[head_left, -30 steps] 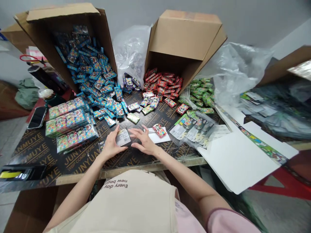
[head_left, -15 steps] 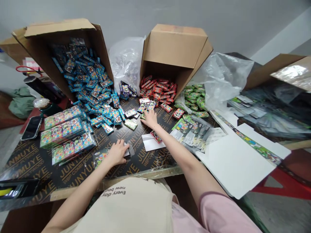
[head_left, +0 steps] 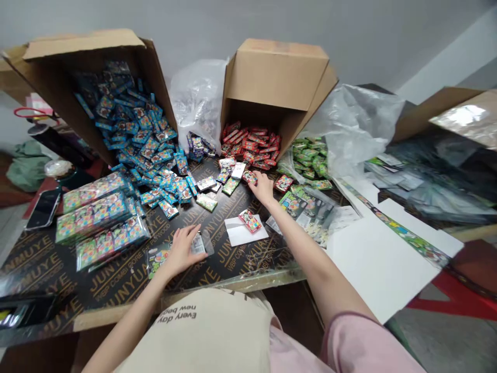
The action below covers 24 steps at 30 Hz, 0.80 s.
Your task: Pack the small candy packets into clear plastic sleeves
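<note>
My left hand (head_left: 181,249) lies flat, fingers spread, on a clear plastic packet (head_left: 199,244) with a printed card near the table's front edge. My right hand (head_left: 263,188) reaches far forward, its fingers closed round a small red pack (head_left: 249,177) at the edge of the red packs (head_left: 251,145) spilling from the middle cardboard box (head_left: 279,77). Another red pack (head_left: 250,220) rests on a white card (head_left: 244,232) between my arms. A few loose mixed packs (head_left: 229,178) lie just left of my right hand.
A tipped box (head_left: 83,62) at the left spills blue packs (head_left: 145,140). Wrapped bundles (head_left: 97,217) sit at the left, a phone (head_left: 42,208) beyond them. Green packs (head_left: 312,158) lie by a clear bag (head_left: 353,124). White sheets (head_left: 384,259) overhang the right.
My right hand left the packet in front of me, reached to the loose packs, then shifted right onto a red pack. My left hand stayed pressed on the packet.
</note>
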Each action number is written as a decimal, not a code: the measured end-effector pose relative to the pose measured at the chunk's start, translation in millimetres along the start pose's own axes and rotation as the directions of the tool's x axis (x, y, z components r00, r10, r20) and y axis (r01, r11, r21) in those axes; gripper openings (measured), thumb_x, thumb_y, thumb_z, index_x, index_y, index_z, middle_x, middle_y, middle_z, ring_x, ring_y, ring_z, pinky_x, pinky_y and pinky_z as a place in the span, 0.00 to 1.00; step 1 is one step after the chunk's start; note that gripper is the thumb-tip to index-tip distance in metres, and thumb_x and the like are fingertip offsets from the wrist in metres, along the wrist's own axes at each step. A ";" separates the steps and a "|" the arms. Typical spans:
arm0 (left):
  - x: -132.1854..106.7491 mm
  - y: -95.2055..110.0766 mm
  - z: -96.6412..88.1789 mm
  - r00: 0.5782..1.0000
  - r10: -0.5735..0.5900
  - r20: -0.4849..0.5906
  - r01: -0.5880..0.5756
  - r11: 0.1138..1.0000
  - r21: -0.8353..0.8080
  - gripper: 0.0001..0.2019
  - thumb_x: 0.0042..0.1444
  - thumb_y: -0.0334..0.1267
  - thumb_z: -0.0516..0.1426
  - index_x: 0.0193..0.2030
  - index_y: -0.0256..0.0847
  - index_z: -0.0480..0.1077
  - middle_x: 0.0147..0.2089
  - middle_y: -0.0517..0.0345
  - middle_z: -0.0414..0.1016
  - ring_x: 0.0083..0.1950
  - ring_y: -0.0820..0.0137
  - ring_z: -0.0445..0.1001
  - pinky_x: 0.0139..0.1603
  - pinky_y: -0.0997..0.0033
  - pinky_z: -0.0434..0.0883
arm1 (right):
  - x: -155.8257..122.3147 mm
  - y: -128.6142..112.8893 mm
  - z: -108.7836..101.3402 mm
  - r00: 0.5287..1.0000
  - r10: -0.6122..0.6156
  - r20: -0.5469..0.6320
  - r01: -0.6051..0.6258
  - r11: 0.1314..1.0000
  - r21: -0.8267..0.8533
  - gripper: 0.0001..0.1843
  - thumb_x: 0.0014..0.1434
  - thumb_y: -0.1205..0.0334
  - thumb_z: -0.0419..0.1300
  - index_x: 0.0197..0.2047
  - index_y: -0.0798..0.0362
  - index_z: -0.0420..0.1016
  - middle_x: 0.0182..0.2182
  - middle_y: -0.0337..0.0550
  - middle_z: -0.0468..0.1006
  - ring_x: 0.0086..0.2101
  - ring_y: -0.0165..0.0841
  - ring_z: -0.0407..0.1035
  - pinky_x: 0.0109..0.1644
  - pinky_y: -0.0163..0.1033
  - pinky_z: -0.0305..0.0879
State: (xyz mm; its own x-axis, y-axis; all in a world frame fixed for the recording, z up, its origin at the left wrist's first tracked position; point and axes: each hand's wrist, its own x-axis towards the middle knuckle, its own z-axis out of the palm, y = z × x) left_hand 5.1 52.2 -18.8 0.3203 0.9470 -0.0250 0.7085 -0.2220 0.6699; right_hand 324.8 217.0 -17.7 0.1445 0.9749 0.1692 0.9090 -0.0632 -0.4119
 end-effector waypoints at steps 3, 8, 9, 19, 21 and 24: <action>15.9 18.9 -0.4 0.967 -0.201 -0.157 0.106 0.876 -0.471 0.27 0.47 0.50 0.63 0.52 0.39 0.72 0.52 0.46 0.75 0.54 0.57 0.72 0.59 0.54 0.65 | -59.3 -44.2 2.1 0.965 -0.224 -0.135 0.258 0.900 0.352 0.26 0.57 0.57 0.59 0.58 0.52 0.64 0.49 0.51 0.72 0.46 0.42 0.68 0.50 0.47 0.65; 39.0 46.6 0.2 0.909 -0.416 0.006 0.165 0.347 -0.923 0.23 0.43 0.55 0.64 0.36 0.35 0.77 0.32 0.53 0.79 0.32 0.68 0.76 0.40 0.68 0.72 | -152.3 -102.5 -5.6 0.904 -0.373 -0.208 0.420 0.680 0.601 0.25 0.57 0.58 0.63 0.58 0.45 0.66 0.46 0.46 0.73 0.47 0.41 0.69 0.52 0.48 0.68; 39.3 48.7 -1.6 0.904 -0.426 0.024 0.165 0.297 -0.941 0.22 0.41 0.54 0.65 0.33 0.34 0.76 0.28 0.55 0.78 0.29 0.70 0.74 0.36 0.70 0.71 | -161.2 -105.7 -7.6 0.897 -0.399 -0.190 0.425 0.663 0.616 0.26 0.56 0.58 0.63 0.58 0.44 0.66 0.47 0.46 0.73 0.48 0.41 0.68 0.53 0.49 0.67; 12.9 43.0 -17.2 0.902 -0.281 0.328 0.402 0.269 -0.875 0.20 0.39 0.46 0.68 0.36 0.33 0.77 0.29 0.55 0.78 0.26 0.74 0.73 0.29 0.74 0.70 | -165.8 -101.7 -26.4 0.799 -0.599 0.044 0.292 0.452 0.843 0.49 0.48 0.56 0.69 0.68 0.44 0.48 0.61 0.49 0.62 0.60 0.44 0.59 0.65 0.52 0.55; 9.2 46.5 -12.1 0.907 -0.362 0.216 0.344 0.342 -0.874 0.23 0.36 0.45 0.70 0.39 0.35 0.77 0.29 0.57 0.78 0.26 0.74 0.73 0.29 0.75 0.70 | -166.3 -107.7 -28.5 0.815 -0.578 0.033 0.306 0.479 0.823 0.49 0.48 0.60 0.68 0.68 0.45 0.48 0.59 0.49 0.63 0.58 0.44 0.61 0.63 0.52 0.57; 3.0 53.9 -6.5 0.914 -0.392 0.109 0.277 0.404 -0.872 0.20 0.40 0.48 0.68 0.36 0.35 0.78 0.29 0.56 0.78 0.27 0.72 0.74 0.30 0.74 0.72 | -164.2 -115.3 -30.8 0.785 -0.619 0.035 0.427 0.580 0.694 0.49 0.47 0.63 0.66 0.68 0.46 0.48 0.57 0.50 0.65 0.56 0.46 0.61 0.61 0.56 0.57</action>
State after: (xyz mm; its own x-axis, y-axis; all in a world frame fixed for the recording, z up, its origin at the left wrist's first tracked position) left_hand 40.1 44.7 22.1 0.0833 0.9268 -0.3661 -0.1727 0.3753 0.9107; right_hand 208.2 57.7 29.6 -0.4631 0.8115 0.3564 0.3174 0.5273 -0.7881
